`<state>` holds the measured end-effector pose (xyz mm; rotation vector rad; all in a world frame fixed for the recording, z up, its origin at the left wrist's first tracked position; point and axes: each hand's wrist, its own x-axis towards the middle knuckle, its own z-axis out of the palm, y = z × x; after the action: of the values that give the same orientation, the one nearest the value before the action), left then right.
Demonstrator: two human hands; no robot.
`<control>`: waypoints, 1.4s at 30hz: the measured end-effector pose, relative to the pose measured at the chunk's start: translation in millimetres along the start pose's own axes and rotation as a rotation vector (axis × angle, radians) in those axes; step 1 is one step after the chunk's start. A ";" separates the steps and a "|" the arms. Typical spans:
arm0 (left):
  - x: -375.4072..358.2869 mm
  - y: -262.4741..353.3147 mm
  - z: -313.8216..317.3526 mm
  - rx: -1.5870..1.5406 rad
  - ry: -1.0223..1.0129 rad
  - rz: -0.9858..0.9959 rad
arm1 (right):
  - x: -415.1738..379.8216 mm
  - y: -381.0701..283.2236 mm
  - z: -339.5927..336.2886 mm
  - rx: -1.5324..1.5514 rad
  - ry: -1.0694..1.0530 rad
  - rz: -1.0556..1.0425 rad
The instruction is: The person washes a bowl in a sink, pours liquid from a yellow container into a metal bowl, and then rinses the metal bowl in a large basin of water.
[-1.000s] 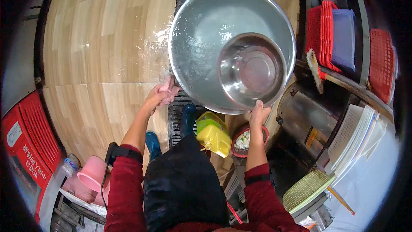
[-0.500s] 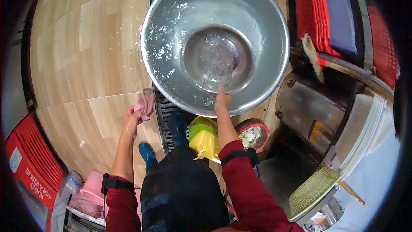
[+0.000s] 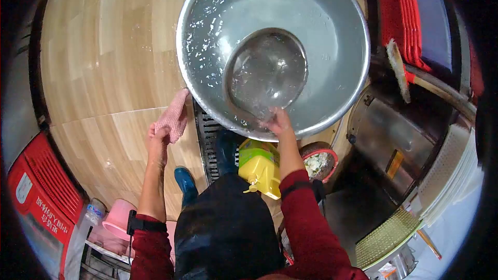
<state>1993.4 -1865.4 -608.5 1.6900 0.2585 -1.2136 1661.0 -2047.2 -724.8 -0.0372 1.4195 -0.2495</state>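
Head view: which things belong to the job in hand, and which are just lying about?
In the job:
pink cloth in the left hand
steel bowl, gripped by the right hand
large basin around it

Apparently just lying about:
yellow jug
red baskets
brush
pink tub

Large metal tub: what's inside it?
Water and a smaller metal bowl, with the right hand at its near rim. Whatever lies beneath the bowl is hidden.

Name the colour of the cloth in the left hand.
The cloth is pink; it shows best in the head view.
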 end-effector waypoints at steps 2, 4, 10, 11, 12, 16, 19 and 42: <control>0.0 6.1 4.3 0.024 0.035 0.010 | -27.1 2.7 -9.3 -0.030 -0.106 0.001; 3.9 7.1 5.7 0.109 -0.016 0.064 | -57.9 1.1 -11.8 0.049 -0.048 -0.080; 12.8 24.2 26.6 0.125 -0.053 0.134 | -140.2 16.9 20.9 0.009 0.067 -0.434; 15.3 24.1 28.2 0.131 -0.057 0.131 | -145.5 24.3 20.9 -0.011 0.079 -0.434; 15.0 25.0 35.6 0.105 -0.068 0.109 | -152.2 30.5 23.5 -0.072 0.169 -0.419; 20.9 24.8 58.4 0.025 -0.123 -0.022 | -211.2 15.3 71.2 -0.285 0.336 -0.401; 40.6 17.2 52.9 0.000 -0.294 -0.173 | -204.6 17.0 62.8 -0.549 0.301 -0.619; 65.0 35.9 27.8 0.275 -0.315 0.021 | -276.1 -5.2 155.6 -1.015 0.184 -1.076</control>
<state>2031.0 -1927.8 -639.7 1.6934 -0.1237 -1.5303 1777.0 -2017.9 -431.2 -1.6636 1.4571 -0.3813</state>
